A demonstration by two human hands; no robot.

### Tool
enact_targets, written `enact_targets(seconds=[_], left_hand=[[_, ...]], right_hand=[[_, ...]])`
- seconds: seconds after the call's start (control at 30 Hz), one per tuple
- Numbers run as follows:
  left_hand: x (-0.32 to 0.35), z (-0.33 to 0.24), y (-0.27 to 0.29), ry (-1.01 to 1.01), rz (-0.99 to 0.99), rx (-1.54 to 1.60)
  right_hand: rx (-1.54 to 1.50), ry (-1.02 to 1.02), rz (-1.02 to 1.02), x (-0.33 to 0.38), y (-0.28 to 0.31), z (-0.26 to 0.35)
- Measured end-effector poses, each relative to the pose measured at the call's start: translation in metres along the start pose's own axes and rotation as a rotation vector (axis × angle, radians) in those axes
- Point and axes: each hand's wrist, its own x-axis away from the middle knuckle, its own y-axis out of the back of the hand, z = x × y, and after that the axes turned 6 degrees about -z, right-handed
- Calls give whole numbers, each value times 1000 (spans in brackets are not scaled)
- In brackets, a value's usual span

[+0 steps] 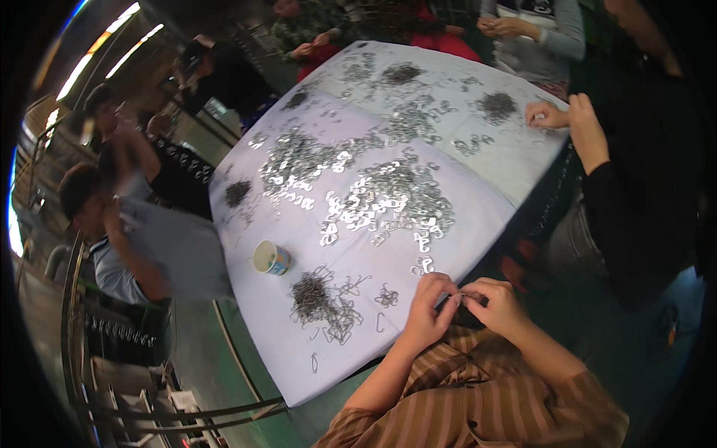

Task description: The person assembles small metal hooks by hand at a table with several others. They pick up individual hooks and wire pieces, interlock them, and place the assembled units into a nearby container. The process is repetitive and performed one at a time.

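Note:
My left hand (pixel 431 312) and my right hand (pixel 496 305) meet at the table's near right edge, fingertips pinched together. A small thing seems to sit between them, too small and too covered to name. Just beyond my left hand, a few shiny curved metal pieces (pixel 423 263) trail off a larger heap of them (pixel 403 198). Left of my hands lies a dark pile of thin bent wire pieces (pixel 310 295), with looser wire clips (pixel 342 321) spread beside it. Between that pile and my left hand is a small cluster of wire pieces (pixel 387 296).
A paper cup (pixel 270 258) stands on the white-covered table (pixel 299 381) to the left. Further dark piles (pixel 497 107) and shiny heaps (pixel 295 157) lie across it. Other people sit around; a co-worker's hands (pixel 590 131) work at the right edge. A metal railing (pixel 75 336) curves at left.

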Motion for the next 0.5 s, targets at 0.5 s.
enact_targets(seconds=[0.5], left_hand=[[6, 0, -6, -121, -72, -33]], right_hand=[[-102, -16, 37, -7, 4, 2]])
